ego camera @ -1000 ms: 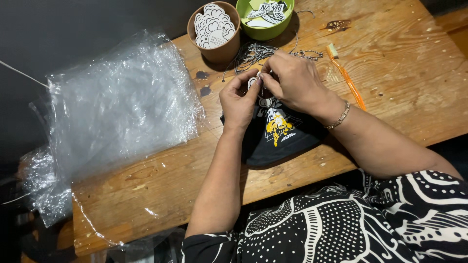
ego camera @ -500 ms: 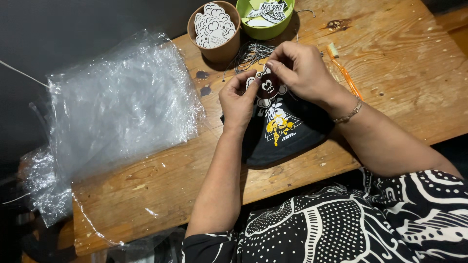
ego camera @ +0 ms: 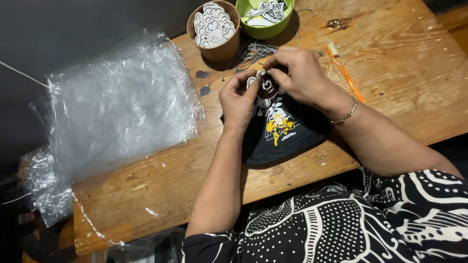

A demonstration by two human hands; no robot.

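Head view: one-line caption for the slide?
Left hand and right hand pinch a small dark round charm over a folded black printed garment on a wooden table.

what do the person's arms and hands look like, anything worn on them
Both forearms are bare. The right hand has a thin beaded metal bracelet at the wrist; the left hand shows no jewellery. Short sleeves of a black garment with white dotted and swirling patterns start near the elbows.

Clear plastic bags heaped at table's left; white cloud-shaped tags stand in a brown cup — black-and-white printed cards in a green bowl beside it
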